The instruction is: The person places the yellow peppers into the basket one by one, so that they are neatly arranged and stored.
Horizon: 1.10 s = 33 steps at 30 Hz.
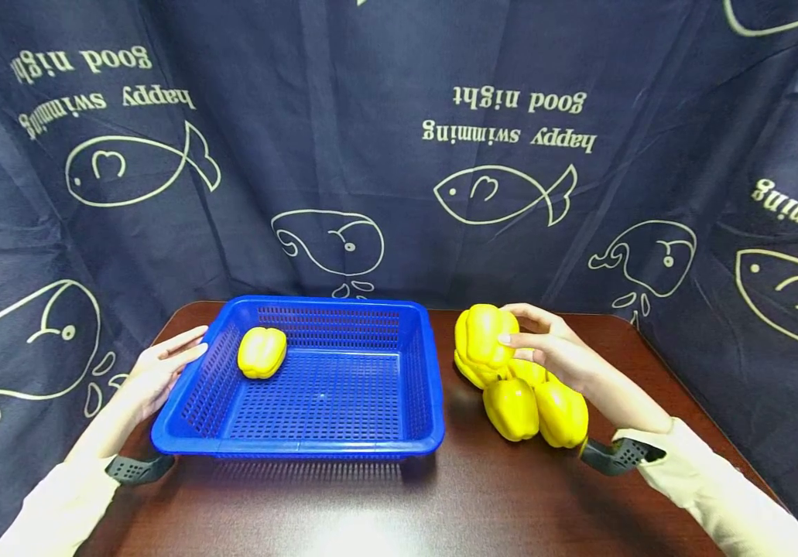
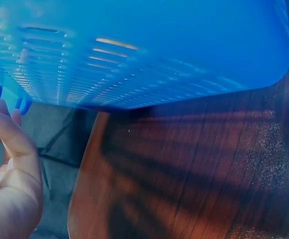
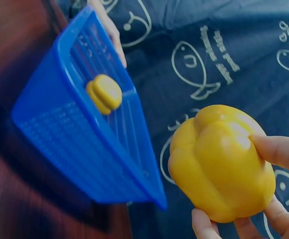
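Observation:
A blue plastic basket (image 1: 297, 447) with slotted walls stands on the table, and one yellow bell pepper (image 1: 262, 353) lies inside at its left. My left hand (image 1: 155, 377) is at the basket's left rim, its fingers extended and touching there; the left wrist view shows the hand (image 2: 12, 164) at the edge of the frame beside the basket wall. My right hand (image 1: 559, 344) holds another yellow bell pepper (image 3: 221, 164) between thumb and fingers, above a group of several more yellow peppers (image 1: 512, 410) to the right of the basket.
The brown wooden table (image 1: 496, 495) has a rounded edge at the back. A dark blue curtain (image 1: 399, 139) printed with fish and whales hangs behind and on both sides. Each wrist wears a black strap (image 1: 618, 455).

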Each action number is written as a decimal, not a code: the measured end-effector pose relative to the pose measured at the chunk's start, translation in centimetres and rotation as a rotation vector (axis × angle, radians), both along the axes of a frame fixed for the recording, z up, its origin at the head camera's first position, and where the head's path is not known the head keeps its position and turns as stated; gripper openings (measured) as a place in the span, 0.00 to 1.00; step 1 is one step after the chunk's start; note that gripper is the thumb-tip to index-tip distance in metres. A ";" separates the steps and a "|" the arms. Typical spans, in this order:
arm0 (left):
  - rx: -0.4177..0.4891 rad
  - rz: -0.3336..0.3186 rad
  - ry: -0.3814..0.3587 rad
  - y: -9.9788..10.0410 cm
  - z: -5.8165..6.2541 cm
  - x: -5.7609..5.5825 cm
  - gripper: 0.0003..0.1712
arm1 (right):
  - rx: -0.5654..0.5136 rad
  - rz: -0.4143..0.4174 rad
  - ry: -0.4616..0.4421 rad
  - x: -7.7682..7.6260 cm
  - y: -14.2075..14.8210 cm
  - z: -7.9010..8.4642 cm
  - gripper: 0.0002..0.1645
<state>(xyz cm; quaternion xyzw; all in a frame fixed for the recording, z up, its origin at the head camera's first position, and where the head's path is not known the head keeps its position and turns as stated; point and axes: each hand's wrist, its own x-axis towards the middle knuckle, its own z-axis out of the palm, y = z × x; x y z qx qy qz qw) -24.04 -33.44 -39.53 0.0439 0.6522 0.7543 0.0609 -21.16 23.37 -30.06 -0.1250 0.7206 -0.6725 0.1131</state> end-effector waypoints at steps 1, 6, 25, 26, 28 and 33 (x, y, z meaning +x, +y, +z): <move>0.001 -0.002 0.001 0.0 0.0 0.0 0.18 | 0.007 -0.005 -0.006 -0.1 -0.5 0.0 0.18; 0.014 -0.010 0.021 -0.1 -0.1 -0.1 0.19 | 0.016 -0.010 -0.024 -1.0 -2.8 0.2 0.18; 0.032 -0.045 0.036 -0.2 -0.4 -0.3 0.19 | -0.037 0.013 -0.013 -4.5 -10.7 -0.3 0.22; 0.036 -0.052 0.041 -0.2 -0.4 -0.4 0.20 | -0.028 0.012 -0.013 -4.6 -11.0 -0.4 0.23; 0.046 -0.061 0.046 -0.3 -0.5 -0.4 0.20 | -0.013 0.009 -0.016 -4.9 -11.6 -0.5 0.23; 0.053 -0.067 0.048 -0.4 -0.6 -0.6 0.20 | -0.013 0.017 -0.015 -5.6 -13.0 -0.5 0.23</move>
